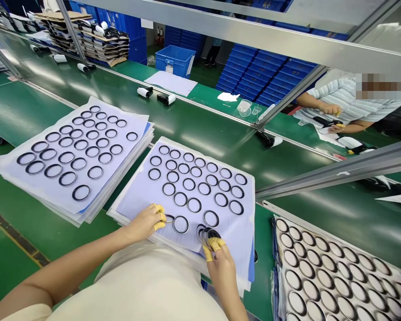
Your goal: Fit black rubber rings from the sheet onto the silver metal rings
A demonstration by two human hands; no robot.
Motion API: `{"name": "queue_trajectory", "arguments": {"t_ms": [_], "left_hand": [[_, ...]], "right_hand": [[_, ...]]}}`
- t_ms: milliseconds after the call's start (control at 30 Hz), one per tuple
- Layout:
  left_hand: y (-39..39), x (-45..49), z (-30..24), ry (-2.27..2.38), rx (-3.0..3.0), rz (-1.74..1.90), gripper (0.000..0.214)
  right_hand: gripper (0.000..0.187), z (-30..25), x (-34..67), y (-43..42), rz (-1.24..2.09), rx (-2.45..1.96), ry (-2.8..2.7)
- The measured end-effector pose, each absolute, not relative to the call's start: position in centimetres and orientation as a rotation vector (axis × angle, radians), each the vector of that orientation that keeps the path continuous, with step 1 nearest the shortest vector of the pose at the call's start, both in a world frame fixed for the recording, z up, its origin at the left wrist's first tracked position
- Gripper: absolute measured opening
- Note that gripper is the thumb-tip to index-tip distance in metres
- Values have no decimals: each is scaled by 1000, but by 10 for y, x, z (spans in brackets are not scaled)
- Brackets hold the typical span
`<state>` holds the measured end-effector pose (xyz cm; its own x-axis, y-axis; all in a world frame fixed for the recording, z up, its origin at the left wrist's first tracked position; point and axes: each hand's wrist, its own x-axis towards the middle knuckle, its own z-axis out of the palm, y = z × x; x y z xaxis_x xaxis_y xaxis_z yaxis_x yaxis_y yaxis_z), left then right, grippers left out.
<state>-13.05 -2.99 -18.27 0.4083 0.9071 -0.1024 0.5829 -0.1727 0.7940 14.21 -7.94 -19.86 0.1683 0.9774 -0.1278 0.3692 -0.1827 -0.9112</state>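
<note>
In front of me lies a stack of white sheets with rows of black rings with shiny rims on top. My left hand, yellow covers on its fingertips, is closed at the sheet's near edge. It pinches a ring whose dark edge shows partly beside the fingers, next to a loose ring lying flat. My right hand, also with yellow fingertip covers, is closed on several black rings bunched together, low over the near right part of the sheet. Another ring lies just beyond them.
A second sheet stack with rings stands at the left. On the right, a tray bears many rings. A metal frame post rises nearby. Across the green conveyor, a person handles black-and-white parts; blue crates stand behind.
</note>
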Motion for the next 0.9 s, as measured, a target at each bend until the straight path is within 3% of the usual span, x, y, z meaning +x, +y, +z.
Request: {"name": "queue_trajectory", "arguments": {"t_ms": [67,200,400,900], "left_hand": [[-30,-128,-168,1231,1734,567,9],[-31,-118,-131,1050,1402,642,32],[-34,-103,-93,698,765,688,47],[-38,-97,-86,523,551,697,41]], "right_hand": [[41,-185,143,-80,1127,-1655,-1203],[39,-149,133,-86,1384,-1534,-1007],[31,-108,110,-89,1813,-1050,-434],[19,-101,111,-91,1846,-895,-238]]}}
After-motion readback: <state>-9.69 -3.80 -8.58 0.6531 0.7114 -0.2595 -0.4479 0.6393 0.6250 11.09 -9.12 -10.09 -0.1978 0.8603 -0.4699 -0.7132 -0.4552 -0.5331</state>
